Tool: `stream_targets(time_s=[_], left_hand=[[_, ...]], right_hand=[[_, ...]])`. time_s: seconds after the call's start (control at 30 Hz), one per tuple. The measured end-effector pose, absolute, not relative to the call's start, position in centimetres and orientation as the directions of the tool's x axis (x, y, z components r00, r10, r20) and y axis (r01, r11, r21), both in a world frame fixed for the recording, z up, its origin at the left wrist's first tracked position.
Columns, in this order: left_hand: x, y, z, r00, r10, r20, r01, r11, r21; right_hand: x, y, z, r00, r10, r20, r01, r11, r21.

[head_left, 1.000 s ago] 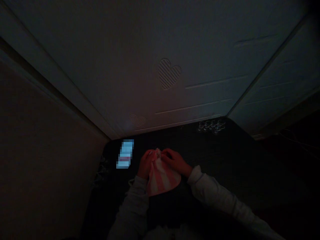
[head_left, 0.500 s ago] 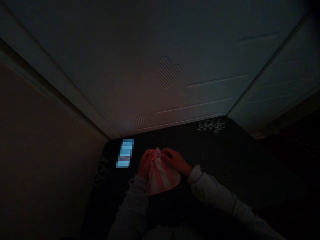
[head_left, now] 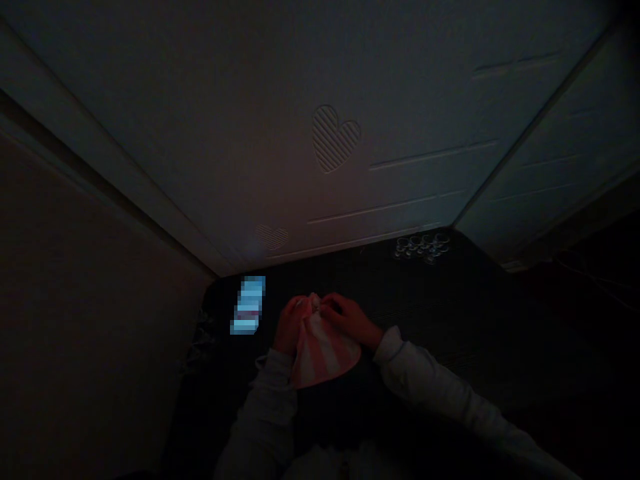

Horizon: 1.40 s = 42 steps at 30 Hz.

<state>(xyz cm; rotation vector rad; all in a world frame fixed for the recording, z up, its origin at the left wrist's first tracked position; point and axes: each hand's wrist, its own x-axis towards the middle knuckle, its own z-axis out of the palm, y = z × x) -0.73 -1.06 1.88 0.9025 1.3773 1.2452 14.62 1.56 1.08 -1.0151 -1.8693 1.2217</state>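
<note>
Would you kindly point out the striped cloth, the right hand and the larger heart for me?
Striped cloth (head_left: 326, 352): head view, middle of its striped spread.
Right hand (head_left: 354, 322): head view, back of the hand.
Larger heart (head_left: 335, 140): head view, its ridged centre.

The cloth (head_left: 327, 353) is held between the left hand (head_left: 289, 327) and the right hand (head_left: 350, 320), over the left half of the table (head_left: 440, 313); whether it is rested on the top cannot be told. A screen (head_left: 247, 305) is placed on the table, left of the left hand and slightly farther back. Beyond it, along the table's left edge, a row of objects (head_left: 201, 345) is set, too dark to be identified. Glassware (head_left: 423, 248) is clustered behind and right of the right hand, near the back edge. The table is backed by a panel (head_left: 240, 153) and flanked on the left by a wall (head_left: 90, 313).
</note>
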Motion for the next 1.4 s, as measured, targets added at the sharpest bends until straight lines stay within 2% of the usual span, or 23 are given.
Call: stream_targets(time_s=[1.4], left_hand=[[-0.71,-1.15,1.91,-0.181,0.965,-0.191,-0.109,0.173,0.979]], right_hand=[[14.52,1.56,1.00,-0.473,0.874,0.114,0.220,0.242,-0.945]])
